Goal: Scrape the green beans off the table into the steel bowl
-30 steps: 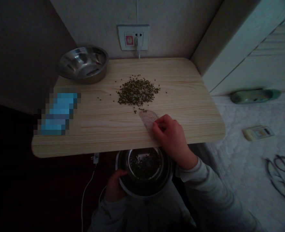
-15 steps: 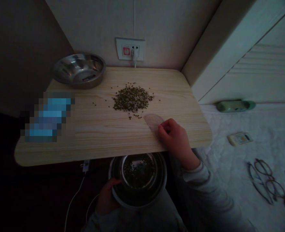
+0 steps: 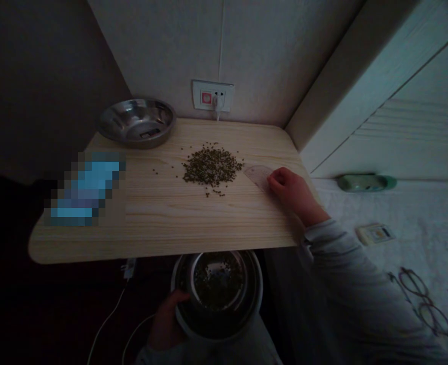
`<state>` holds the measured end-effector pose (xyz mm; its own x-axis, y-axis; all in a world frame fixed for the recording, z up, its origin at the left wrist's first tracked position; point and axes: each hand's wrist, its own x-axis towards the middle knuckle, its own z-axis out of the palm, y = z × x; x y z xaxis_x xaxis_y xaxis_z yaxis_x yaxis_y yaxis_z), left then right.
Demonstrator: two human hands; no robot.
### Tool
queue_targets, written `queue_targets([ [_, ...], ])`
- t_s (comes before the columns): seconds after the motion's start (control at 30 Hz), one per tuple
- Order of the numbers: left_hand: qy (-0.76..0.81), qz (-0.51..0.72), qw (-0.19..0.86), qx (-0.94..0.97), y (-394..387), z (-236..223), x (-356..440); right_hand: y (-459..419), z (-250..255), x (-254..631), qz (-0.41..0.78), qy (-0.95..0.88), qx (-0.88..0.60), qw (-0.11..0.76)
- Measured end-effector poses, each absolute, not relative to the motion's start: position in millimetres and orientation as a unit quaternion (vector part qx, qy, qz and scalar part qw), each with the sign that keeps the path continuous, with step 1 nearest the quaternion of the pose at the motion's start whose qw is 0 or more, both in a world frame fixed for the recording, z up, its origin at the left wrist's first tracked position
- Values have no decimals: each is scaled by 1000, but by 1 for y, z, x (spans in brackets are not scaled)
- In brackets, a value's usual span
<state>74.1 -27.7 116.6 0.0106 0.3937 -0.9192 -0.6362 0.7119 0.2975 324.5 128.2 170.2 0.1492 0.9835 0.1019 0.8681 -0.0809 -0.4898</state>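
My right hand (image 3: 290, 192) pinches a clear, half-round protractor (image 3: 259, 176) low over the wooden table. Just left of the protractor lies a loose pile of small dark green-brown beans (image 3: 212, 166), with a few strays around it. Below the table edge, my left hand (image 3: 169, 319) grips the left rim of a metal bowl (image 3: 257, 299) by my lap, thumb over the edge. More of the small beans (image 3: 218, 279) show in the bowl's shiny centre.
At the table's (image 3: 163, 230) back left stands a shiny metal bowl (image 3: 138, 124). A blurred-out screen (image 3: 87, 190) lies in front of it. A wall socket (image 3: 213, 96) holds a plug. Glasses (image 3: 414, 281), a pale box-like object (image 3: 376, 234) and a green case (image 3: 366, 183) lie on the bedding at right.
My right hand has carried the protractor to the right and farther back, away from the near edge. The left hand keeps its hold on the bowl. The view has shifted slightly.
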Motion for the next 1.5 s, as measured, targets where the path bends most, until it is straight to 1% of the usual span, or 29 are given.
queue_targets([
  [0.1, 603, 350, 710, -102, -29, 114, 75, 141, 173, 330, 118, -659, -711, 213],
  [0.27, 574, 362, 728, -97, -37, 92, 69, 156, 177, 336, 120, -684, -689, 207],
  [0.5, 579, 354, 729, -89, -38, 88, 70, 163, 179, 334, 184, -716, -621, 261],
  [0.73, 568, 360, 736, -70, -41, 79, 65, 159, 168, 302, 177, -732, -596, 279],
  [0.97, 572, 378, 723, -82, -35, 95, 71, 146, 173, 289, 181, -750, -580, 263],
  [1.23, 576, 389, 712, -103, -24, 118, 85, 118, 180, 278, 214, -762, -562, 240],
  [1.37, 574, 390, 711, -112, -18, 127, 87, 112, 181, 282, 230, -757, -561, 243],
  [1.5, 567, 389, 717, -117, -15, 133, 88, 111, 178, 293, 223, -729, -595, 254],
])
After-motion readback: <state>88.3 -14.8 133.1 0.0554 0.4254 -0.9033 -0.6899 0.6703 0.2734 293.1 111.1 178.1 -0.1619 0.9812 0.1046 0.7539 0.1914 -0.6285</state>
